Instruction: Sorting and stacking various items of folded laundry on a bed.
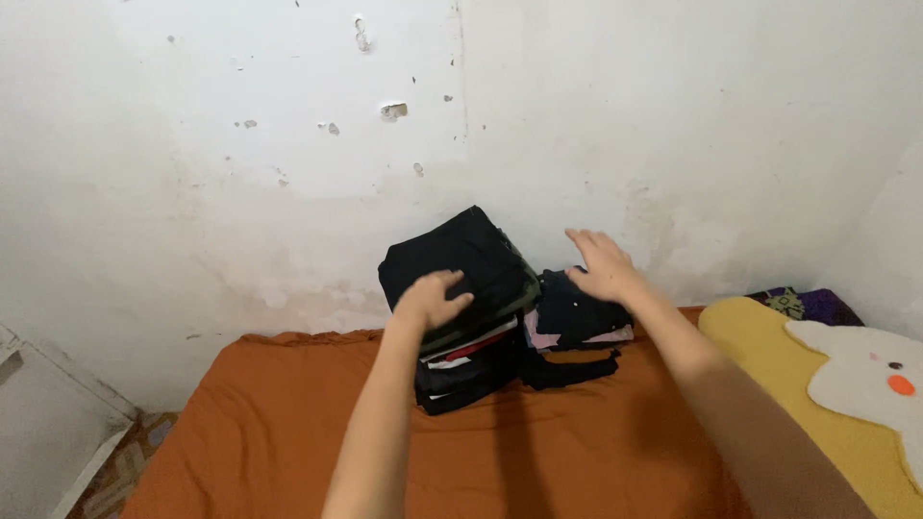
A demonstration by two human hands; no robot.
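Two stacks of folded clothes at the far side of the orange bed [288, 423], against the wall. Left hand [430, 298], open, rests on the taller left stack [461, 308]; right hand [601, 264], fingers spread, touches the lower right stack [577, 332]. Soft, light, likely to slump: best supported from beneath and both sides.

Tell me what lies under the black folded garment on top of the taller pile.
Under the black folded garment lie folded clothes with white, red and dark edges, stacked on the orange bedsheet. The left hand covers part of them.

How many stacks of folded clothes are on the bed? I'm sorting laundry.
2: a taller stack under the left hand, leaning against the wall, and a shorter stack right beside it under the right hand.
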